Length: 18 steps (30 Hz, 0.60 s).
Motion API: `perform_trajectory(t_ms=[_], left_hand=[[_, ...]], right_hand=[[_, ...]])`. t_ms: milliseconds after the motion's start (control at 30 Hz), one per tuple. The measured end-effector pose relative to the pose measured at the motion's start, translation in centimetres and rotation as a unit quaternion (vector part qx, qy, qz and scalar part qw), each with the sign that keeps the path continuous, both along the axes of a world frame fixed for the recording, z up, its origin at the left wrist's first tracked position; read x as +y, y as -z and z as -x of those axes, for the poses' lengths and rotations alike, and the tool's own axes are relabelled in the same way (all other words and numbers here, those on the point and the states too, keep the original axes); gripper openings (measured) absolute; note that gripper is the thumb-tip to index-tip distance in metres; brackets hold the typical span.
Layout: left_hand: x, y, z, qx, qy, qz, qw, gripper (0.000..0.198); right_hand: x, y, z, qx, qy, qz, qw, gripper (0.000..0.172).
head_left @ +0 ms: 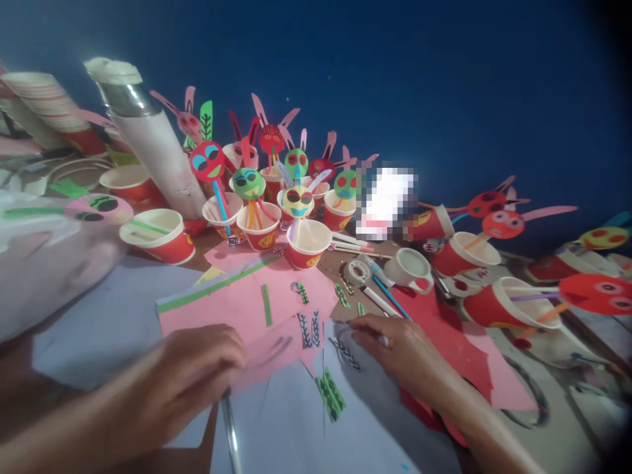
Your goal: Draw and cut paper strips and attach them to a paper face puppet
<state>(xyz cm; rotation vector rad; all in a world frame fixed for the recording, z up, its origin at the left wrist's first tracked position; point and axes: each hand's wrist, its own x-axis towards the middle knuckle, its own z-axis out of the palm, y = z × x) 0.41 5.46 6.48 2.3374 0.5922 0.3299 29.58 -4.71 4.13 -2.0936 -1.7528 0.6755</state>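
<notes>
- Landmark: the large pink paper sheet (232, 306), lying flat on the cluttered work surface, with a green paper strip (220, 284) along its far edge.
- Left hand (197, 368): curled loosely over the near corner of the pink sheet, fingers bent and pressing the paper down; a thin metal shaft (230, 421) shows just below the hand, but whether the hand grips it cannot be told.
- Right hand (395, 345): to the right of the pink sheet, palm down, fingers held together and resting on a small pale paper cut-out with black chevron marks (345, 352).
- Near the sheet's near edge: a green paper piece with black marks (330, 394), lying on pale lavender paper (99, 322).
- Beyond the sheet's far edge: a crowd of red-and-white paper cups (306, 245), upright, each holding straws topped with round paper faces with ears (249, 183).
- Far left of the sheet: a tilted white cardboard tube (158, 158) and a stack of paper cups (47, 105).
- Right of the sheet: a roll of tape (356, 271), a white cup (409, 266), red paper (444, 336), and more cups lying on their sides.
- Background: a dark blue wall (395, 79).
</notes>
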Motion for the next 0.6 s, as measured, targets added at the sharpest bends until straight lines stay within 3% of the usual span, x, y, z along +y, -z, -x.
perform_trajectory(t_ms=[100,167,233,333,400,500,600], left_hand=[[1.0,-0.6,-1.0,0.010,0.017,0.208,0.978,0.021],[1.8,-0.1,-2.1,0.040,0.010,0.248,0.968,0.020],[2.7,1.1,-3.3,0.106,0.004,0.211,0.972,0.018],[3.7,2.9,-4.3,0.100,0.001,-0.032,0.994,0.024],[4.1,3.3,-4.3,0.065,-0.002,-0.134,0.989,0.026],[3.5,2.8,-4.2,0.016,-0.020,-0.179,0.983,0.024],[1.5,1.8,-4.6,-0.018,-0.018,-0.117,0.993,0.022]], right_hand=[[0.0,-0.4,-1.7,-0.053,0.028,-0.016,0.998,0.021],[0.0,-0.5,-2.9,-0.096,0.045,-0.038,0.994,0.021],[0.0,-0.2,-3.7,-0.151,0.048,-0.060,0.986,0.022],[0.2,0.5,-4.0,-0.211,0.026,-0.066,0.975,0.022],[0.4,1.0,-3.5,-0.220,0.014,-0.064,0.973,0.020],[0.9,1.7,-2.5,-0.227,0.018,-0.068,0.971,0.016],[1.3,2.2,-1.8,-0.235,0.028,-0.077,0.968,0.011]])
